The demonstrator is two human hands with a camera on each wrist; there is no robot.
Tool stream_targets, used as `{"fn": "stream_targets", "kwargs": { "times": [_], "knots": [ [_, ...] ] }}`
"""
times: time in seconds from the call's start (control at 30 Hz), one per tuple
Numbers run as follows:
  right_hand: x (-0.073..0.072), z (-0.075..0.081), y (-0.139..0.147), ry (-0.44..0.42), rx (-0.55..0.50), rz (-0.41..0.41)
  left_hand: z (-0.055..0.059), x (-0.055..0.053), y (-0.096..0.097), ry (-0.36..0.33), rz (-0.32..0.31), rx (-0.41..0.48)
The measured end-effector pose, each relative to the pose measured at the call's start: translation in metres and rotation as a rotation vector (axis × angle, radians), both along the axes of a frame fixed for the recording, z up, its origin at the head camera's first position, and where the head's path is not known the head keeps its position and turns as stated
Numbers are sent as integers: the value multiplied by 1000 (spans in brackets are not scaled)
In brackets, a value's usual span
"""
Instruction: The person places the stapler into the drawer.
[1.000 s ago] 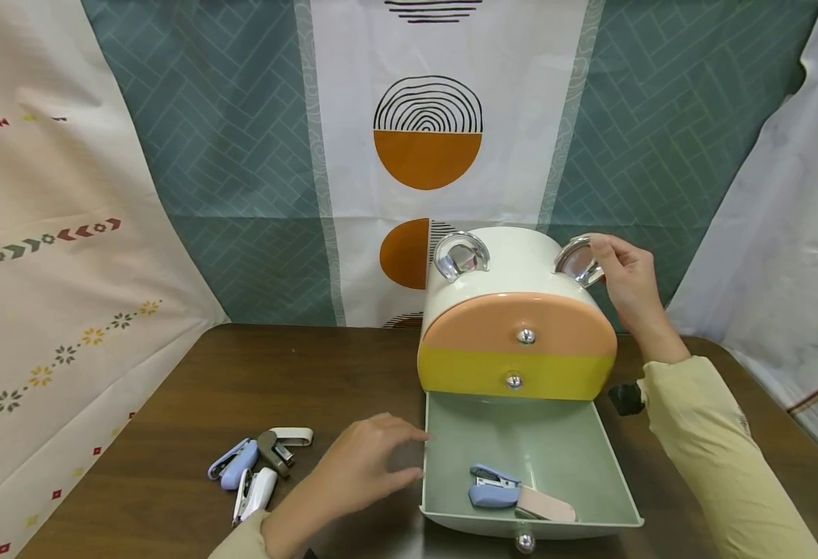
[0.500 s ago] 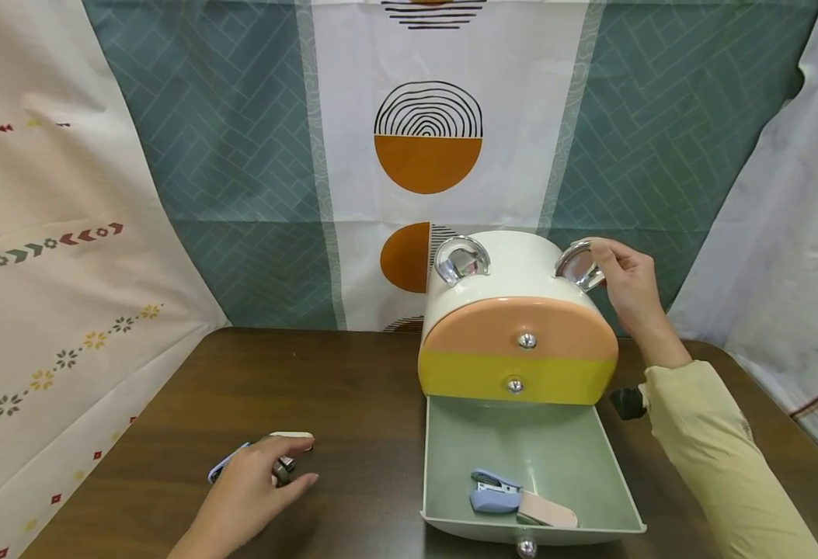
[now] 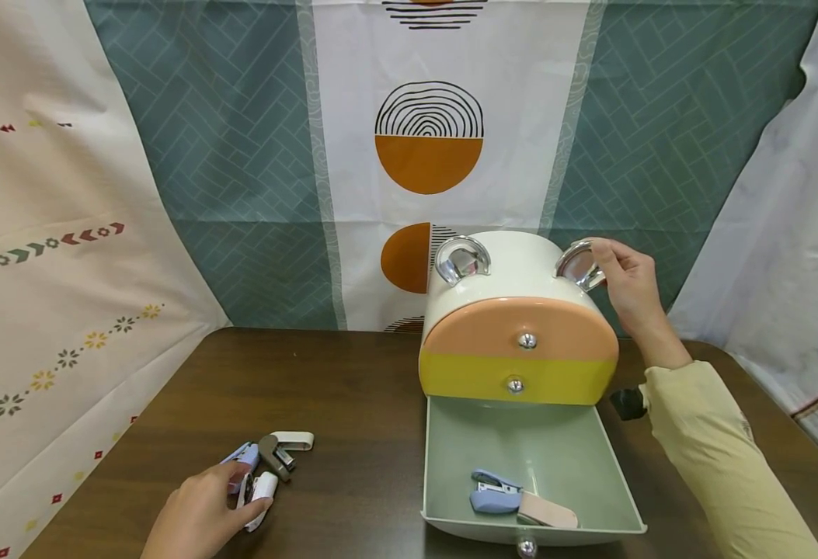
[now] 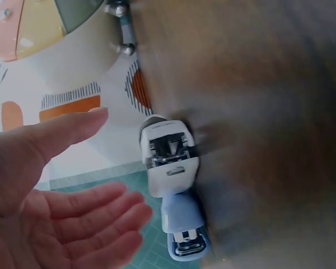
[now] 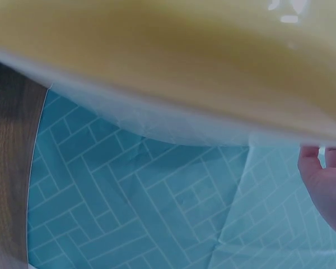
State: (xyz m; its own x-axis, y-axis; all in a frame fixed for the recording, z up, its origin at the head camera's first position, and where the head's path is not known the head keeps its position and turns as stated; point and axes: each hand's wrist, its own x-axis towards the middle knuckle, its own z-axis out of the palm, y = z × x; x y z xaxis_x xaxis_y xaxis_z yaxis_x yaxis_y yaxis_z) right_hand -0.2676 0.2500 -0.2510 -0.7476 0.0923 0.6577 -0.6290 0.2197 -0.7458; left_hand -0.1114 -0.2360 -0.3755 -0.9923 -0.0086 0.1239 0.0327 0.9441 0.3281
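My left hand (image 3: 195, 508) reaches low over several small staplers at the front left, thumb and fingers apart. Nearest to it are a white stapler (image 3: 263, 489) by the thumb and a blue stapler (image 3: 248, 455) by the fingers. A dark grey-brown stapler (image 3: 273, 456) lies just behind, beside a white looped piece (image 3: 296, 441). In the left wrist view a gap separates the palm from the staplers. My right hand (image 3: 628, 291) pinches the right chrome handle (image 3: 590, 279) on top of a rounded drawer box (image 3: 513, 260); its fingertips are partly hidden there.
The box's green bottom drawer (image 3: 464, 442) is pulled out, holding a blue stapler (image 3: 494, 498) and a pink one (image 3: 547, 512). Above it, the orange drawer (image 3: 478, 330) and yellow drawer (image 3: 464, 378) are closed. Patterned cloth (image 3: 241, 155) hangs behind the brown table (image 3: 353, 388).
My left hand has moved from beside the green drawer leftward over the staplers, then farther down to their near side. The right hand stays on the chrome handle.
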Motion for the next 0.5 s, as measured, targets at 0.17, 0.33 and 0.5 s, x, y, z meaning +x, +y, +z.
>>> {"fn": "stream_targets", "kwargs": {
  "times": [0.17,0.33,0.5],
  "knots": [
    [0,0,0,-13,6,-20,-6,-2,-3,-61,5,-23],
    [0,0,0,-11,4,-12,-9,-3,-3,-107,14,-53],
    [0,0,1,-9,-14,11,-11,-4,-3,-137,10,-70]
  ]
}}
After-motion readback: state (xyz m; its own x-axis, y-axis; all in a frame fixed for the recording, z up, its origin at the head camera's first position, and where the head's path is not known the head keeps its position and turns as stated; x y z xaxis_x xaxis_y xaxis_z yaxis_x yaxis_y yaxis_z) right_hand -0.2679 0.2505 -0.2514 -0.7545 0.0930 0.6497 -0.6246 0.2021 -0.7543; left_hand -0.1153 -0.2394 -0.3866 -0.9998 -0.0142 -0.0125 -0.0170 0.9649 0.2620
